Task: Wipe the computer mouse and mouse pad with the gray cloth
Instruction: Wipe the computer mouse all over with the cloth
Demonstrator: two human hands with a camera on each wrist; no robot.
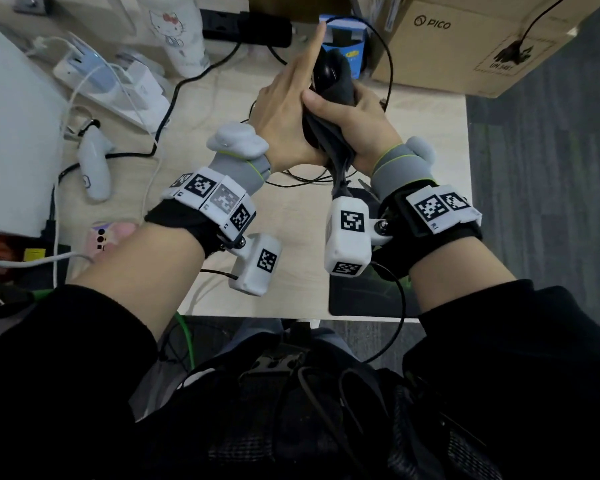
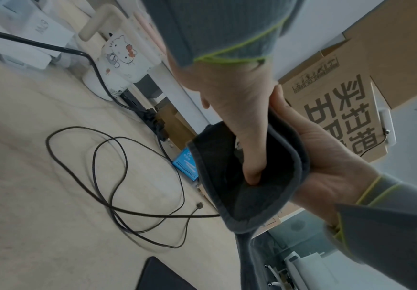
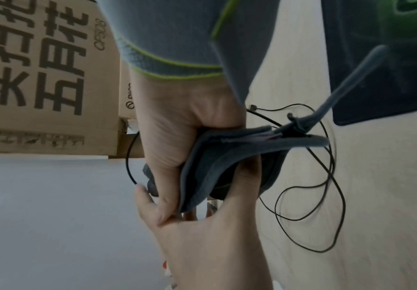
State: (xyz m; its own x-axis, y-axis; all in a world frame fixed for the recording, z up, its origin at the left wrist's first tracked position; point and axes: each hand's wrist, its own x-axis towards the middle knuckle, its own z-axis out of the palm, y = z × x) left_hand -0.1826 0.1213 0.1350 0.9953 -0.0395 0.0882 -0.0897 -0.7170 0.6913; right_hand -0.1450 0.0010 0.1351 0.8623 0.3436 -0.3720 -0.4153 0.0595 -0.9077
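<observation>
Both hands are raised above the desk in the head view. My left hand (image 1: 281,112) holds the black computer mouse (image 1: 326,69), index finger straight up along its side, thumb (image 2: 252,157) pressed into the cloth. My right hand (image 1: 361,123) grips the gray cloth (image 1: 342,93), which is wrapped round the mouse's lower part. A tail of the cloth (image 3: 351,78) hangs down. Most of the mouse is hidden by cloth and hands. The black mouse pad (image 1: 371,299) with a green design lies at the desk's near right edge, below my right wrist.
The mouse's thin black cable (image 2: 115,176) loops loosely over the desk. A PICO cardboard box (image 1: 465,39) stands at the back right, a blue box (image 1: 347,39) behind the hands. Left are a white cartoon bottle (image 1: 177,32), chargers, a white controller (image 1: 94,164) and a pink phone (image 1: 111,233).
</observation>
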